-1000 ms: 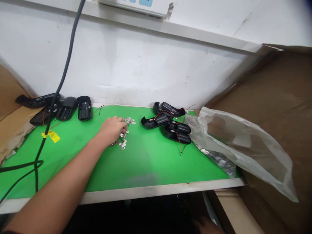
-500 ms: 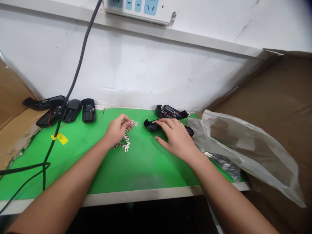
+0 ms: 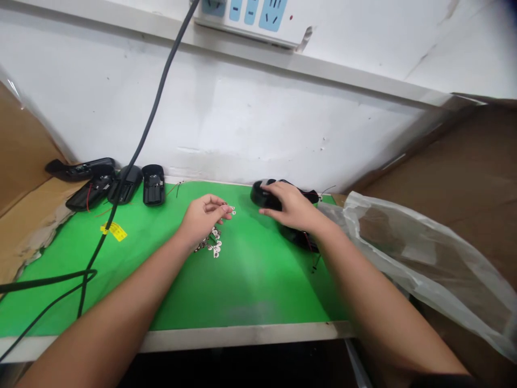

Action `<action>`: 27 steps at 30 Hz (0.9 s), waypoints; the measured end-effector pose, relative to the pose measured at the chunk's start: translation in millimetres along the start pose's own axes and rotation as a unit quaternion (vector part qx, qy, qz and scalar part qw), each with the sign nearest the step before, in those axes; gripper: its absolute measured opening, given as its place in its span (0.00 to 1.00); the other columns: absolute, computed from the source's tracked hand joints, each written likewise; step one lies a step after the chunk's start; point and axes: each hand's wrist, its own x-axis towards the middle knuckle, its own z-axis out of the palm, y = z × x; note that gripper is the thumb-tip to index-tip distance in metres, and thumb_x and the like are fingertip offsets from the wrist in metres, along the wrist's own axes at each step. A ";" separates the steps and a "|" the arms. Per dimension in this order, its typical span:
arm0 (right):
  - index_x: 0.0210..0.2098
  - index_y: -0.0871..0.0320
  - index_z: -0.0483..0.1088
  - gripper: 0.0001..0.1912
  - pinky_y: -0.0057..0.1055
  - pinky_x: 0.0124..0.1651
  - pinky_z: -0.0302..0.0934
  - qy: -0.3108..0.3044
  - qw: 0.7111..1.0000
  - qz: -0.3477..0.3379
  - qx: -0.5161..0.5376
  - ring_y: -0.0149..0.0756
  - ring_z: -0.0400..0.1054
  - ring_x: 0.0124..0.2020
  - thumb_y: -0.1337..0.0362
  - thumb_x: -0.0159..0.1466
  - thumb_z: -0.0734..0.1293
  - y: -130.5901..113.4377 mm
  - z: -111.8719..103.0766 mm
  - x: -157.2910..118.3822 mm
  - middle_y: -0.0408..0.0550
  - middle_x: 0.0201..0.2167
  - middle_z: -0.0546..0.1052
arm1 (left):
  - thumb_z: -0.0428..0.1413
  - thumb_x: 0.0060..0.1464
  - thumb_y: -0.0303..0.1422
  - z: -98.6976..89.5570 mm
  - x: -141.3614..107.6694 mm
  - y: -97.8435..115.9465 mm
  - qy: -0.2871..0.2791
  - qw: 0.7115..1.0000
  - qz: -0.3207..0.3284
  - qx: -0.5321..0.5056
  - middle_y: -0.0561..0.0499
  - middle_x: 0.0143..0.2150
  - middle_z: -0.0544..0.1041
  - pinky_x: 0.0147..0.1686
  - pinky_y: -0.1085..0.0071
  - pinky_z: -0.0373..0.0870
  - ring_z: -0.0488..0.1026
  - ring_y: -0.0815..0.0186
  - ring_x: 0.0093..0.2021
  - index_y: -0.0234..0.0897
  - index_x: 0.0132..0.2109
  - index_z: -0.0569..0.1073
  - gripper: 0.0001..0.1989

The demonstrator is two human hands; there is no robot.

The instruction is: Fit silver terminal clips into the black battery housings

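My left hand (image 3: 205,220) is closed in a pinch on small metal contact plates (image 3: 233,210), held above the green tabletop. Just below it lies a loose pile of similar metal plates (image 3: 217,249). My right hand (image 3: 294,207) reaches to the back of the table, with its fingers bent over a black plastic housing (image 3: 258,195). Thumb and fingers close around this housing, which is slightly blurred. Another black housing (image 3: 297,237) with thin wires lies partly under my right wrist. Behind the hand, a further black housing (image 3: 311,196) shows only in part.
Several black housings (image 3: 154,186) with thin wires stand at the back left. A dark cable (image 3: 151,116) hangs across the left side, near a yellow label (image 3: 117,231). A clear plastic bag (image 3: 407,269) lies at right by a cardboard wall (image 3: 464,178). A power strip (image 3: 250,19) is above.
The view has shifted a little. My right hand has moved back and left onto a housing at the rear; another housing now lies nearer, under the wrist. My left hand keeps its pinch.
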 end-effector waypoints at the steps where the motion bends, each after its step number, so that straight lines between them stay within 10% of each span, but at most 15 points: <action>1: 0.58 0.60 0.71 0.32 0.57 0.63 0.64 0.049 0.996 0.018 0.078 0.55 0.73 0.56 0.48 0.60 0.73 -3.9 -2.3 1.4 0.62 0.54 0.78 | 0.70 0.44 0.43 0.2 -0.3 -0.1 -0.003 1.000 0.000 -0.009 0.42 0.37 0.83 0.32 0.70 0.71 0.80 0.62 0.36 0.35 0.36 0.72 0.21; 6: 0.58 0.54 0.65 0.38 0.48 0.59 0.71 0.183 0.841 0.097 0.500 0.49 0.76 0.56 0.32 0.61 0.65 -43.4 14.4 9.1 0.57 0.58 0.76 | 0.71 0.41 0.47 3.6 -5.9 4.0 -0.021 0.999 0.021 -0.020 0.47 0.33 0.81 0.31 0.72 0.69 0.77 0.65 0.35 0.35 0.35 0.74 0.23; 10: 0.61 0.52 0.62 0.38 0.46 0.59 0.73 0.189 0.766 0.108 0.605 0.47 0.75 0.59 0.31 0.64 0.58 -67.3 47.8 12.5 0.56 0.62 0.74 | 0.71 0.40 0.49 6.0 -10.2 7.9 -0.046 0.999 0.015 -0.018 0.52 0.27 0.76 0.26 0.74 0.65 0.72 0.69 0.28 0.36 0.34 0.73 0.24; 27: 0.65 0.49 0.60 0.51 0.57 0.67 0.66 0.209 0.761 0.060 0.611 0.56 0.68 0.66 0.30 0.51 0.72 -81.2 61.6 -6.2 0.59 0.63 0.72 | 0.69 0.43 0.45 14.7 -12.5 2.9 -0.028 0.998 -0.026 0.039 0.52 0.23 0.76 0.24 0.73 0.64 0.70 0.70 0.23 0.36 0.33 0.72 0.20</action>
